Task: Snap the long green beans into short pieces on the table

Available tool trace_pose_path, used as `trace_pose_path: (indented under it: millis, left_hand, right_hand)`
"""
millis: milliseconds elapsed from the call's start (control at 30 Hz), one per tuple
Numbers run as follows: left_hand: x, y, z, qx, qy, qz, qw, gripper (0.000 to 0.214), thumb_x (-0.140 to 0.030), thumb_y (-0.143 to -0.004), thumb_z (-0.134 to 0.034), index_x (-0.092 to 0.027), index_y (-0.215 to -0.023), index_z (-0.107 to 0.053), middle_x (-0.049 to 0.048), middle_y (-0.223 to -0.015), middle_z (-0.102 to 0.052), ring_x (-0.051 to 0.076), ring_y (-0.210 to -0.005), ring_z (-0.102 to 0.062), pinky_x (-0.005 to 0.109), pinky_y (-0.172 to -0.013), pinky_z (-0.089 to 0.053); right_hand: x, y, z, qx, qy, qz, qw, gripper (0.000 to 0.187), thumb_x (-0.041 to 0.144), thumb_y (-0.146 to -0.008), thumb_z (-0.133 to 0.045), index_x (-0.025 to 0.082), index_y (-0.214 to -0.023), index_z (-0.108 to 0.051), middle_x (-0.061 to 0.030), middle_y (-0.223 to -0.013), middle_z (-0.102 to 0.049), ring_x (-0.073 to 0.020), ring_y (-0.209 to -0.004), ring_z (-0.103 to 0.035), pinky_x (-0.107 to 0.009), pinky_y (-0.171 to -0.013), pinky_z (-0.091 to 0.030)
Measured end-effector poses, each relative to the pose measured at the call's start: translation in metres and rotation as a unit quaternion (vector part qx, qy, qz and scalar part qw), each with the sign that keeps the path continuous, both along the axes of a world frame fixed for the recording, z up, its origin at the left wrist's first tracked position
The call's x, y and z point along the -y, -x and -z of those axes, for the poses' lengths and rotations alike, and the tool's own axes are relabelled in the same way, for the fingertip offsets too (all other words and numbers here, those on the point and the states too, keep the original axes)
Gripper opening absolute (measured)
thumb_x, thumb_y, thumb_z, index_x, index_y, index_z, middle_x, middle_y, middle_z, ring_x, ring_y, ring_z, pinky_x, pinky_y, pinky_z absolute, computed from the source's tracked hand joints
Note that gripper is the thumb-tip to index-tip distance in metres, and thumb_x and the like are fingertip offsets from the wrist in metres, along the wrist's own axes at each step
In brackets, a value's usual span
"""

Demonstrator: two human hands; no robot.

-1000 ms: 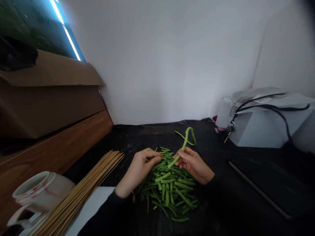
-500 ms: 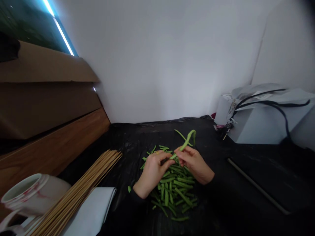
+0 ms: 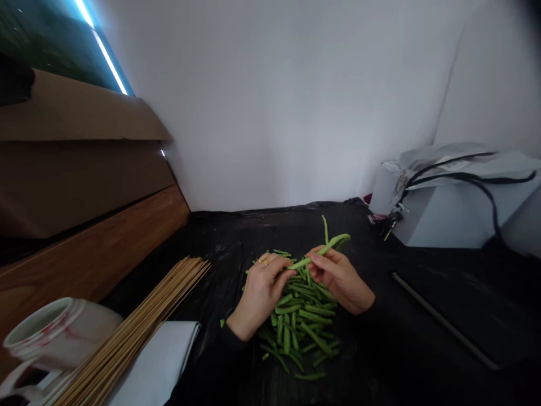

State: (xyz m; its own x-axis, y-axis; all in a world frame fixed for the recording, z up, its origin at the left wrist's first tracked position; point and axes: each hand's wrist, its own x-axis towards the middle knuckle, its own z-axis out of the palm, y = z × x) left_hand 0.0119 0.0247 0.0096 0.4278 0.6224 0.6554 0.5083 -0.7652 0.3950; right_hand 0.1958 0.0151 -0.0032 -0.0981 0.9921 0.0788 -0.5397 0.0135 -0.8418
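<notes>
A long green bean [image 3: 338, 239] stretches between my two hands, its far part curling up and over past the right fingers. My left hand [image 3: 262, 288] pinches the near end between thumb and fingers; a gold ring shows on one finger. With thumb and fingertips, my right hand [image 3: 340, 279] grips the same bean farther along. Below both hands lies a heap of short green bean pieces [image 3: 310, 330] on black plastic sheeting [image 3: 220, 293]. A small green scrap [image 3: 222, 323] rests by my left wrist.
To the left, a bundle of thin wooden sticks [image 3: 156, 310] lies over a folded white sheet [image 3: 158, 355], beside a white mug with red marks [image 3: 63, 332]. A cardboard box [image 3: 76, 180] stands behind. At right are a pale box with black straps [image 3: 456, 211] and a dark flat panel [image 3: 443, 318].
My right hand has shifted slightly right, widening the gap between the hands. The bean lies flatter, with its curled end farther right and its thin tip pointing up.
</notes>
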Motion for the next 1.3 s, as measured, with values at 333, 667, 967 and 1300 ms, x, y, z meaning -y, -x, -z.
trace_pose_path:
  millis: [333, 667, 967, 1300]
  left_hand:
    - [0.006, -0.002, -0.005, 0.114, 0.071, 0.016, 0.991, 0.007, -0.023, -0.086, -0.064, -0.017, -0.085, -0.067, 0.0024, -0.081, -0.067, 0.015, -0.078, -0.06, 0.025, -0.073, -0.044]
    - [0.008, -0.011, -0.003, 0.317, 0.272, 0.038, 0.908, 0.012, -0.027, -0.078, -0.07, -0.016, -0.08, -0.072, -0.0007, -0.066, -0.064, 0.011, -0.061, -0.054, 0.02, -0.059, -0.043]
    - [-0.002, -0.011, 0.008, 0.444, 0.336, 0.063, 0.828, 0.016, -0.028, -0.071, -0.078, -0.017, -0.082, -0.075, 0.0011, -0.074, -0.072, 0.01, -0.066, -0.06, 0.019, -0.064, -0.048]
    - [-0.01, 0.004, -0.009, 0.566, 0.359, 0.087, 0.737, 0.026, -0.034, -0.07, -0.08, -0.016, -0.087, -0.072, 0.002, -0.08, -0.069, 0.01, -0.076, -0.063, 0.021, -0.073, -0.052]
  right_hand:
    - [0.002, 0.001, 0.0, -0.081, 0.004, -0.06, 0.995, 0.016, 0.026, -0.072, -0.079, 0.017, -0.08, -0.07, 0.0002, -0.066, -0.065, -0.0079, -0.059, -0.052, -0.021, -0.055, -0.038]
    - [0.004, 0.009, 0.006, -0.078, 0.008, -0.085, 0.993, 0.016, 0.026, -0.073, -0.079, 0.017, -0.081, -0.068, 0.0005, -0.071, -0.065, -0.0079, -0.062, -0.052, -0.021, -0.057, -0.037]
    - [0.006, 0.012, 0.007, -0.063, 0.005, -0.079, 0.995, 0.017, 0.027, -0.073, -0.079, 0.017, -0.081, -0.068, 0.0003, -0.072, -0.064, -0.0082, -0.063, -0.052, -0.021, -0.057, -0.036]
    - [-0.004, 0.003, 0.01, -0.048, 0.03, -0.054, 0.997, 0.019, 0.026, -0.068, -0.081, 0.017, -0.081, -0.07, 0.0003, -0.07, -0.064, -0.0083, -0.062, -0.052, -0.021, -0.057, -0.038]
